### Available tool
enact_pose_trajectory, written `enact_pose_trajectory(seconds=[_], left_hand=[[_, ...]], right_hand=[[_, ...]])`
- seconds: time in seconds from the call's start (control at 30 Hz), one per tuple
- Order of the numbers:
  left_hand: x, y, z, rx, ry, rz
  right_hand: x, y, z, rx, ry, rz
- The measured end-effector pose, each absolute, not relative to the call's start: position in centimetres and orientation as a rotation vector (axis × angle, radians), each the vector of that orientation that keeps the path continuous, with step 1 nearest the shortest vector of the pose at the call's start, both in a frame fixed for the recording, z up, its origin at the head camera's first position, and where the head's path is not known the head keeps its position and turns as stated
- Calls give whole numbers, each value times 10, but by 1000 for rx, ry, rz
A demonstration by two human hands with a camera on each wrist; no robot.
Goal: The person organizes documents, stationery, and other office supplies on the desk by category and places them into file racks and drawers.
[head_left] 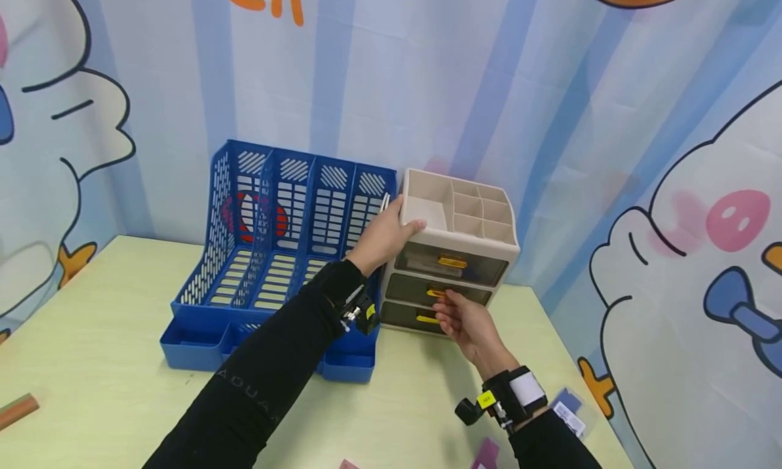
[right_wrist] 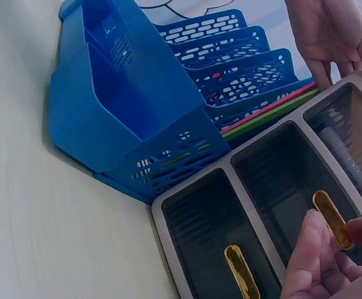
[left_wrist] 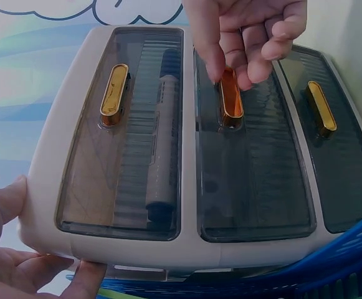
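Head view: Right hand (head_left: 467, 323) clamps fingers on middle handle (head_left: 436, 293), left hand (head_left: 380, 237) on cabinet (head_left: 476, 248) at ten o'clock — braced so, a straight pull toward six should work best.

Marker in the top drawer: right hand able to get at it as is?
Probably not: the marker lies behind the closed, see-through front of the top drawer, and the right hand is pinching the middle drawer's handle.
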State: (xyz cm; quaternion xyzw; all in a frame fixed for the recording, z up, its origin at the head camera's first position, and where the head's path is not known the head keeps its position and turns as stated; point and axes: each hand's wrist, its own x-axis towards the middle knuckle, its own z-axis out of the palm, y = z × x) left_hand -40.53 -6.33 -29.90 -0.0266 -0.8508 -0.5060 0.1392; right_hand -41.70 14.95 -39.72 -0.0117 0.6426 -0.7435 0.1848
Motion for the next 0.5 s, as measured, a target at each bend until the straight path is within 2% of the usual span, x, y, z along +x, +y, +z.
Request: enact_pose_trajectory(seconds=[0.5], left_hand=[[-410, -64, -300, -66, -2470, -1470]], right_hand=[[-392, 156, -397, -65, 1808, -2092]])
